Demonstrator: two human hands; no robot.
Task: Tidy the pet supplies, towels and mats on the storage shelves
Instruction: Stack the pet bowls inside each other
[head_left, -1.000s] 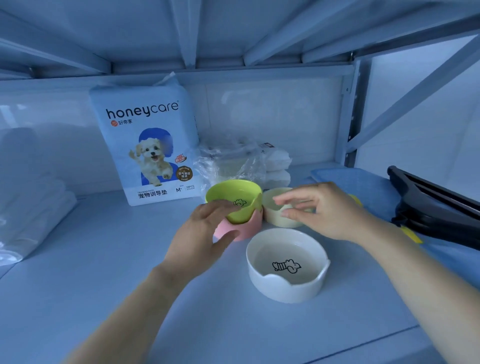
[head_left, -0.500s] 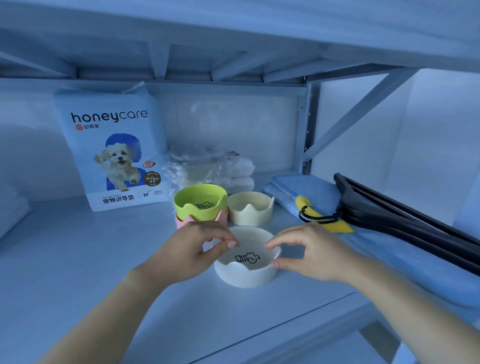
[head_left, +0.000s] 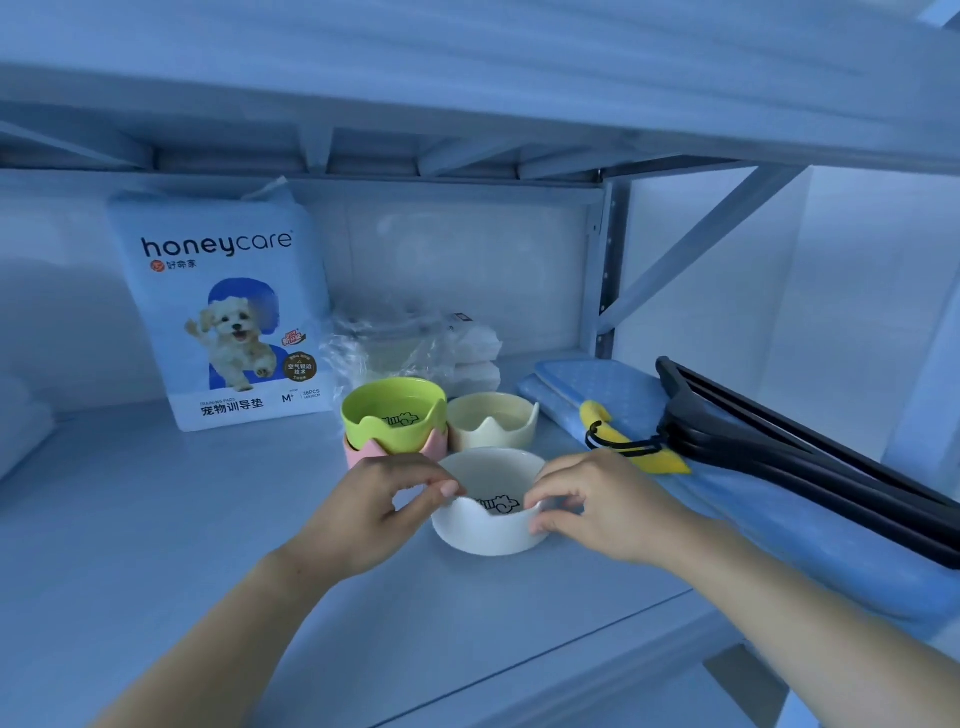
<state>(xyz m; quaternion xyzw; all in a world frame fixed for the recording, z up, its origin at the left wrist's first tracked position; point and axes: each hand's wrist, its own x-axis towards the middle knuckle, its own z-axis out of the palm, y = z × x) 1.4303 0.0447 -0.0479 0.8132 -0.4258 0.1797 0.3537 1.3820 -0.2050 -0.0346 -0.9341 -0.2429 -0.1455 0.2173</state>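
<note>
Located white bowl (head_left: 488, 530) at front centre of shelf (head_left: 156, 519), upright, fish-bone mark inside, directly between the two hands. Noted left hand (head_left: 384, 512) at the bowl's left rim, fingers curled, thumb and forefinger pinching the scalloped edge. Noted right hand (head_left: 597, 506) at the right rim, forefinger over the edge, thumb against the outer wall, likewise pinching. Cannot tell whether bowl base resting on shelf or just lifted.

Just behind the white bowl: green bowl (head_left: 395, 415) nested in pink bowl (head_left: 363, 452) on the left, cream bowl (head_left: 491, 421) just beside that stack on the right. Further back: honeycare pad pack (head_left: 223, 312) standing upright, clear-wrapped bundle (head_left: 405, 343) beside it. To the right: folded blue mat (head_left: 623, 395) with yellow item (head_left: 634, 441) and black hangers (head_left: 779, 431) lying on it.

Against 1.0 s ago: left hand then on the green-and-pink stack, right hand over the cream bowl; both now off those and on the white bowl. Against 0.5 s ago: both hands already at the white bowl's sides, now closed tighter on its rim. Back bowls in same arrangement.
</note>
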